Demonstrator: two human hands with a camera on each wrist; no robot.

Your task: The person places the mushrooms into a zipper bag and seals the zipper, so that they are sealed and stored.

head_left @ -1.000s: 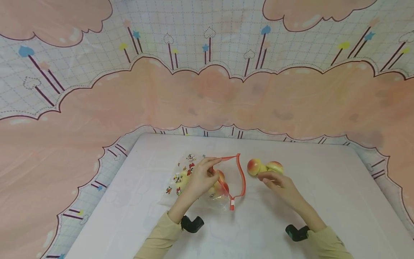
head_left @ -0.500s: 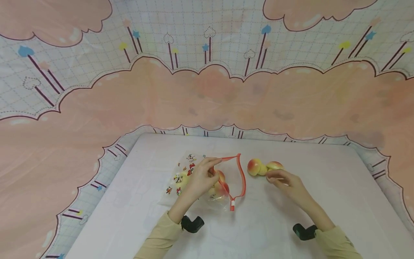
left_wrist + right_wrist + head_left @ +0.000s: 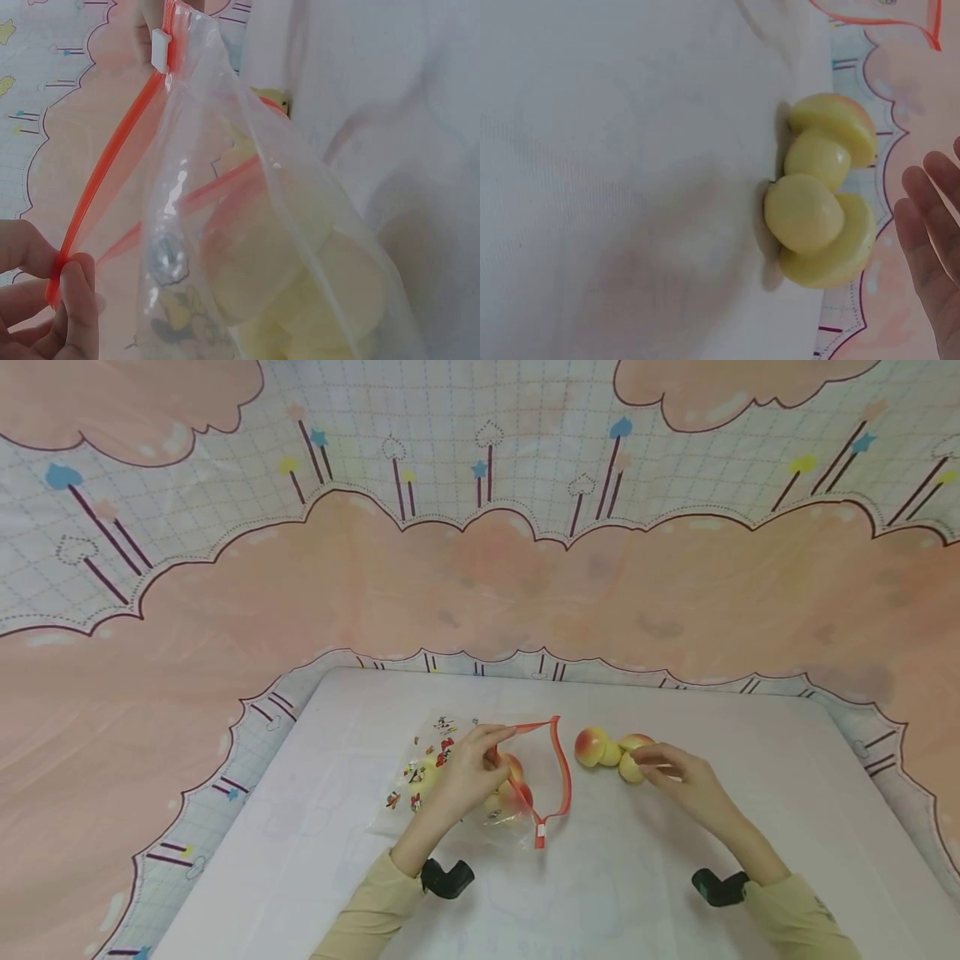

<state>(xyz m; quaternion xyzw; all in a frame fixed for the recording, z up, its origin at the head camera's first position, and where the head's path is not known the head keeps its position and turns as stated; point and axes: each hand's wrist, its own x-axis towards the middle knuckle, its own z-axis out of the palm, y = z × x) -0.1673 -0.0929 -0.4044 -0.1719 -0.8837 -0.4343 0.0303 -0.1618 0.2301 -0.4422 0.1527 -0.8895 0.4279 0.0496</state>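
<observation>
My left hand pinches the red zip edge of a clear zip bag printed with small cartoon figures. The bag's mouth gapes to the right, and a white slider sits near one end of the zip. Inside lie yellow fruit pieces with a red blush, partly covered by the hand. To the right, two half-round yellow-red fruit pieces lie on the table, each against a small yellow ball. My right hand holds nothing; its fingers extend beside the nearer ball.
A white table lies under everything. Behind it hangs a peach-coloured cloth with cloud outlines. Black angled mounts stick out at both wrists, low over the table.
My right hand has drifted to the right along the front of the fruit pieces, uncovering the nearer yellow ball. The left hand and the bag have stayed in place.
</observation>
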